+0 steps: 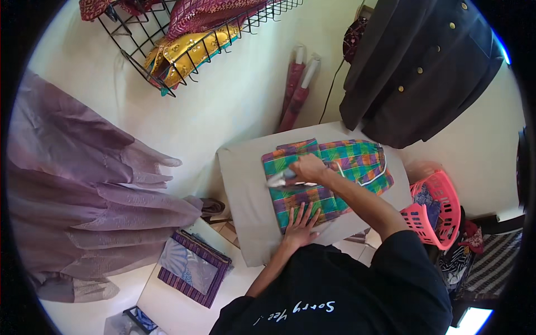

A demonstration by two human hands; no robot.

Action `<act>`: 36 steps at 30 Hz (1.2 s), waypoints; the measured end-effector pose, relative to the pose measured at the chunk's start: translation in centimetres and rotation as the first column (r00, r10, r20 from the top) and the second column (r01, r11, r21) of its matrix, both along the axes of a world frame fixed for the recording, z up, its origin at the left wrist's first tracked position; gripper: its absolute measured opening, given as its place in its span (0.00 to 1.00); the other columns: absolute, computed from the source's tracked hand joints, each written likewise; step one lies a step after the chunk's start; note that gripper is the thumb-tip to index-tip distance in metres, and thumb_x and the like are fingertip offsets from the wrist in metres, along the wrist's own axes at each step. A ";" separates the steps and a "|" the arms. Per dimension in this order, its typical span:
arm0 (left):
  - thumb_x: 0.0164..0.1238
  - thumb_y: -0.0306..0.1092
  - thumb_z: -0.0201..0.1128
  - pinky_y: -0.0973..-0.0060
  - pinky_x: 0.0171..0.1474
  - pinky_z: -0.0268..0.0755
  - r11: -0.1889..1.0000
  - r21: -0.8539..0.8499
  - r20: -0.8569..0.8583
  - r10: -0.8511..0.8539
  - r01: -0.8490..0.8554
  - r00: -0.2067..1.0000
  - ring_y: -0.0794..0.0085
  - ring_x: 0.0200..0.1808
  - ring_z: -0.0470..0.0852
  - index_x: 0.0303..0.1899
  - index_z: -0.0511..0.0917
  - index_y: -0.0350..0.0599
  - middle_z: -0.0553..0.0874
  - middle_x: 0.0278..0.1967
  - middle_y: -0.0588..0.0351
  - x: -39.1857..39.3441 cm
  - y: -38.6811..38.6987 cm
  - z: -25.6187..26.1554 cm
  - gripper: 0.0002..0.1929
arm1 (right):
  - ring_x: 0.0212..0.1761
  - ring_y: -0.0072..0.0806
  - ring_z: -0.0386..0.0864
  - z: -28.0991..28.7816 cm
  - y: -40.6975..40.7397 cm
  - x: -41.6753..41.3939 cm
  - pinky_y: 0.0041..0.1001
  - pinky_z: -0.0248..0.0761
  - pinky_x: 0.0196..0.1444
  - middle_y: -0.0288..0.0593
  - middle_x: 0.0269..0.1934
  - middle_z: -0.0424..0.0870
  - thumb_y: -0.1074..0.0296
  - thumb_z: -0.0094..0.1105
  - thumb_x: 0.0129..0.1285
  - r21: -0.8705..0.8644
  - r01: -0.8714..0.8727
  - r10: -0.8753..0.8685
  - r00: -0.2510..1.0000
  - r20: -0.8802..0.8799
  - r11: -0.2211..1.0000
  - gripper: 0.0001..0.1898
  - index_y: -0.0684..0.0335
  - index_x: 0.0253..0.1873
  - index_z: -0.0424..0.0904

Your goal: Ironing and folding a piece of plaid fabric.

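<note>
A folded plaid garment [305, 199] in green, purple and orange, with white cord at its gathered end, lies on a cloth-covered ironing table [247, 213]. My right hand [309, 168] grips a clothes iron [278, 179], which rests on the garment towards its left edge. The iron is blurred, and my hand and forearm hide part of it. Lower down, my left hand [300, 226] is spread flat with its fingers on the garment's near edge and its heel at the table cover.
Dark jacket [418, 79] hangs over the table's far right corner. A pink laundry basket [450, 209] holding clothes stands right. Mauve garments [104, 201] hang left, above folded cloths [194, 268]. A black wire rack [138, 46] carries fabrics overhead. Wrapped rolls [295, 96] lean against the wall.
</note>
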State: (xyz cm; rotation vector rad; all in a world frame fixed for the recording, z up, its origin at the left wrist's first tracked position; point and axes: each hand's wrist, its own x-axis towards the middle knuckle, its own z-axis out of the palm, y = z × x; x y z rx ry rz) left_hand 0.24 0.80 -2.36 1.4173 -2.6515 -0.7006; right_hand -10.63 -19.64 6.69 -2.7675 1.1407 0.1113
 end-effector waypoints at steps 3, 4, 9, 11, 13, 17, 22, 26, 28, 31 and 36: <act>0.65 0.63 0.59 0.39 0.76 0.23 1.000 0.008 -0.002 0.000 0.000 1.000 0.52 0.81 0.32 0.79 0.45 0.62 0.38 0.81 0.51 -0.4 -0.3 0.0 0.47 | 0.33 0.48 0.86 -0.7 -1.7 0.5 0.42 0.80 0.37 0.53 0.28 0.86 0.34 0.66 0.54 -0.033 0.317 -0.311 0.942 0.124 0.948 0.29 0.62 0.33 0.85; 0.64 0.63 0.60 0.39 0.76 0.22 1.000 -0.022 -0.018 0.002 -0.002 1.000 0.51 0.81 0.32 0.79 0.45 0.62 0.37 0.81 0.51 -0.3 -0.5 -0.3 0.48 | 0.31 0.48 0.86 0.5 -1.7 1.4 0.43 0.80 0.35 0.53 0.27 0.85 0.32 0.66 0.52 -0.031 0.427 -0.413 0.888 0.200 0.904 0.32 0.63 0.33 0.85; 0.62 0.64 0.61 0.38 0.75 0.23 0.998 0.053 0.015 -0.041 0.040 0.999 0.50 0.81 0.30 0.80 0.43 0.62 0.36 0.81 0.50 0.0 -1.1 1.1 0.50 | 0.35 0.48 0.86 0.1 -1.4 1.5 0.43 0.80 0.38 0.55 0.32 0.86 0.34 0.67 0.52 0.007 0.161 -0.161 0.987 0.017 0.987 0.31 0.64 0.34 0.85; 0.62 0.64 0.62 0.37 0.75 0.22 0.982 0.169 0.063 -0.093 0.081 0.994 0.49 0.81 0.29 0.80 0.42 0.63 0.35 0.80 0.50 0.5 -2.3 2.2 0.50 | 0.37 0.49 0.86 -0.5 -1.2 2.1 0.43 0.80 0.39 0.57 0.32 0.86 0.35 0.68 0.53 0.004 0.359 -0.353 0.914 0.200 0.933 0.29 0.64 0.32 0.85; 0.67 0.62 0.59 0.43 0.77 0.32 0.887 0.398 -0.050 -0.236 0.236 0.970 0.44 0.80 0.35 0.79 0.50 0.59 0.40 0.80 0.45 1.9 -5.1 2.7 0.44 | 0.36 0.51 0.86 -0.6 -0.2 3.0 0.44 0.79 0.39 0.57 0.32 0.85 0.39 0.68 0.55 0.039 0.424 -0.423 0.884 0.198 0.905 0.28 0.66 0.37 0.84; 0.76 0.47 0.57 0.54 0.73 0.55 0.607 0.790 -0.423 0.431 0.091 0.797 0.44 0.74 0.59 0.72 0.64 0.48 0.63 0.72 0.40 5.5 -12.2 3.8 0.29 | 0.40 0.52 0.86 0.7 1.8 1.2 0.45 0.78 0.45 0.60 0.36 0.86 0.45 0.61 0.64 0.113 0.312 -0.328 0.927 0.181 0.943 0.30 0.73 0.50 0.77; 0.78 0.47 0.51 0.55 0.77 0.46 0.901 -0.083 -0.602 0.295 -0.426 0.742 0.45 0.76 0.58 0.75 0.58 0.46 0.61 0.75 0.42 3.0 -11.9 1.9 0.30 | 0.41 0.61 0.84 1.7 3.9 -3.4 0.49 0.77 0.46 0.69 0.36 0.84 0.43 0.54 0.70 0.646 0.389 -0.602 0.787 0.137 0.656 0.31 0.78 0.45 0.78; 0.80 0.47 0.44 0.49 0.77 0.42 0.863 -0.395 -0.172 0.268 -0.316 0.948 0.46 0.77 0.55 0.76 0.57 0.43 0.58 0.76 0.43 1.8 -11.3 1.1 0.30 | 0.15 0.42 0.82 -1.7 6.0 -5.1 0.38 0.75 0.17 0.54 0.17 0.81 0.46 0.53 0.72 0.343 0.505 -0.610 0.659 0.440 0.792 0.30 0.78 0.40 0.76; 0.80 0.47 0.44 0.49 0.77 0.43 0.861 -0.401 -0.181 0.258 -0.311 0.949 0.47 0.77 0.56 0.75 0.59 0.41 0.59 0.76 0.44 0.7 -11.6 0.9 0.29 | 0.14 0.41 0.82 -5.3 3.2 -5.9 0.38 0.75 0.17 0.54 0.16 0.80 0.45 0.53 0.72 0.376 0.627 -0.726 0.519 0.451 0.682 0.30 0.79 0.40 0.76; 0.81 0.48 0.43 0.50 0.77 0.43 0.853 -0.404 -0.172 0.285 -0.331 0.943 0.49 0.77 0.56 0.74 0.60 0.40 0.59 0.76 0.45 1.5 -11.3 0.3 0.29 | 0.17 0.45 0.83 -2.1 -0.5 -3.4 0.40 0.76 0.21 0.57 0.18 0.80 0.45 0.54 0.72 0.588 0.641 -0.869 0.329 0.370 0.494 0.30 0.79 0.40 0.76; 0.81 0.48 0.40 0.51 0.78 0.43 0.855 -0.372 -0.197 0.309 -0.362 0.931 0.51 0.78 0.55 0.74 0.60 0.41 0.59 0.76 0.47 1.2 -11.5 -0.2 0.29 | 0.44 0.68 0.81 -4.8 1.9 -3.1 0.52 0.76 0.44 0.76 0.39 0.81 0.45 0.54 0.71 0.242 0.802 -0.813 0.437 0.385 0.546 0.31 0.79 0.41 0.77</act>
